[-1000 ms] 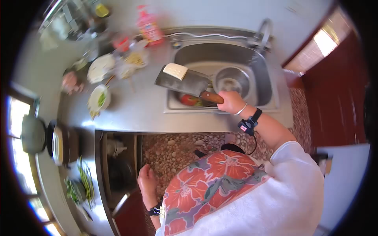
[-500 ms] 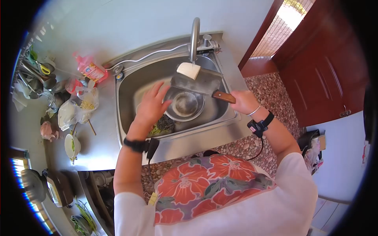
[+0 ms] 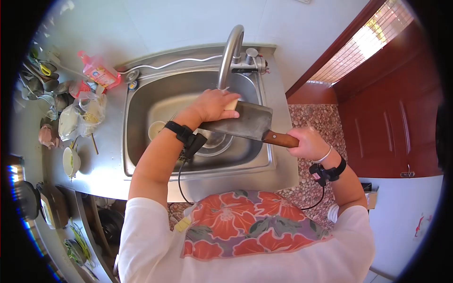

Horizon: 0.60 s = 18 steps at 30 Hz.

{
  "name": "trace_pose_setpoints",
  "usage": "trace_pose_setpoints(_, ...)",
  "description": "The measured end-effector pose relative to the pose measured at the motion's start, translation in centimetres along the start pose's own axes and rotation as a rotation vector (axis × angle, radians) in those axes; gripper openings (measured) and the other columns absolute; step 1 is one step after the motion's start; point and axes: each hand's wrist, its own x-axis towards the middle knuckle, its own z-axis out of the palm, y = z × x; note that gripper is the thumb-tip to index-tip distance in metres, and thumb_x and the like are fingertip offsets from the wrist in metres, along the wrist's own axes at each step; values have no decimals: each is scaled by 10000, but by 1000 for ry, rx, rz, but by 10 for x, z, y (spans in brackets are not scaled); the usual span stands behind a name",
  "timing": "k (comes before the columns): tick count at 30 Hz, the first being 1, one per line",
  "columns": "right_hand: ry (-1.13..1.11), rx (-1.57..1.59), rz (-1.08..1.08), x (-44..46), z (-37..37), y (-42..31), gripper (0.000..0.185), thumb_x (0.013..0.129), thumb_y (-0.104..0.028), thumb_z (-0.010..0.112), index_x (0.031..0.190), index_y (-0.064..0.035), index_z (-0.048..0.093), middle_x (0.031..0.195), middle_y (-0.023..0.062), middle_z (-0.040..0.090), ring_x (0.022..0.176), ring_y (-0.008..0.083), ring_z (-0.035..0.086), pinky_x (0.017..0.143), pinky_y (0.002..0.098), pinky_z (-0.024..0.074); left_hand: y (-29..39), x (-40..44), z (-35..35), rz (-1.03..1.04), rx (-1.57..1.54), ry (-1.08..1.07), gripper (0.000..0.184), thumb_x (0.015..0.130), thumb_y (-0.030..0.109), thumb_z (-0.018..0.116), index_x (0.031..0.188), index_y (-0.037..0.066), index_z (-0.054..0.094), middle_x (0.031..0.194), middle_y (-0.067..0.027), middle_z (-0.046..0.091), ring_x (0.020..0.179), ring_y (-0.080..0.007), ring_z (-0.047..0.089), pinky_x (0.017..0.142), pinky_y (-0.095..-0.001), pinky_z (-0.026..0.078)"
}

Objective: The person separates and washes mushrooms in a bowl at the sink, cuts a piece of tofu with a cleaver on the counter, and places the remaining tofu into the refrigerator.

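Observation:
My right hand [image 3: 309, 143] is wrapped round the wooden handle of a cleaver [image 3: 250, 121], held flat over the sink [image 3: 155, 101]. My left hand [image 3: 214, 106] grips the white block [image 3: 231, 104] lying on the blade, its thumb toward the front and its fingers over the back. Most of the block is hidden under that hand. The faucet [image 3: 231, 52] curves down just behind my left hand. Below the blade, a metal bowl [image 3: 214, 146] sits in the sink, partly covered by the cleaver. A pale bowl [image 3: 156, 129] shows left of it, beside my left wrist.
On the counter [image 3: 106, 162] at the left are a pink bottle [image 3: 101, 74], plastic bags [image 3: 90, 113], a chopstick [image 3: 95, 144] and a white bowl [image 3: 71, 162] with greens. Green stalks [image 3: 81, 241] lie at the lower left. A red door [image 3: 389, 113] is at the right.
My left hand has come up from beside the counter, over the sink, and onto the white block. The cleaver has moved from the sink's left side to below the faucet. The view has shifted.

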Motion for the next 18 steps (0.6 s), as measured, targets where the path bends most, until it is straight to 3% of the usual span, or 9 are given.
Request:
trace_pose_setpoints(4, -104, 59, 7, 0, -13, 2, 205, 592, -172, 625, 737, -34, 579, 658, 166, 570, 635, 358, 570, 577, 420, 454, -30, 0, 30, -113, -132, 43, 653, 827, 650, 396, 1207, 127, 490, 1030, -163, 595, 932, -313, 580, 837, -395, 433)
trace_pose_setpoints(7, -210, 89, 70, -16, -8, 6, 218, 591, -172, 643, 742, -26, 585, 658, 171, 560, 621, 347, 566, 565, 392, 453, -79, -35, 70, -593, -1338, -255, 706, 821, 701, 323, 1180, 121, 501, 1040, -151, 600, 947, -298, 584, 866, -427, 430)
trace_pose_setpoints(10, -240, 131, 117, -20, -6, 10, 211, 597, -167, 647, 730, -19, 578, 659, 176, 555, 614, 347, 562, 562, 382, 452, -87, -96, 106, -632, -2211, 256, 768, 805, 739, 261, 1174, 106, 491, 1135, -141, 566, 1039, -303, 546, 885, -484, 419)
trace_pose_setpoints(13, -252, 74, 138, -18, 6, 8, 201, 613, -180, 636, 718, -22, 569, 668, 179, 564, 621, 356, 565, 573, 395, 457, -54, -131, 95, -744, -2337, 773, 793, 802, 742, 242, 1208, 97, 459, 1221, -151, 508, 1118, -326, 491, 897, -527, 402)
trace_pose_setpoints(14, -248, 37, 139, -16, 13, 7, 200, 620, -187, 631, 716, -24, 568, 672, 180, 569, 626, 360, 567, 579, 401, 459, -43, -142, 85, -729, -2385, 899, 702, 850, 668, 298, 1224, 91, 439, 1271, -149, 464, 1156, -311, 461, 907, -510, 403)
trace_pose_setpoints(17, -209, -80, 140, 11, 54, -10, 215, 646, -229, 602, 723, -30, 579, 666, 178, 591, 647, 362, 589, 609, 441, 468, -42, -173, 93, -682, -2351, 1112, 579, 874, 562, 416, 1213, 96, 462, 1224, -142, 506, 1142, -307, 480, 955, -499, 362)
trace_pose_setpoints(18, -231, -121, 134, 22, 72, -11, 209, 653, -230, 596, 735, -38, 588, 677, 175, 600, 655, 363, 593, 618, 444, 469, -43, -182, 94, -635, -2426, 1147, 435, 910, 388, 458, 1214, 76, 456, 1228, -162, 499, 1139, -321, 481, 942, -492, 378)
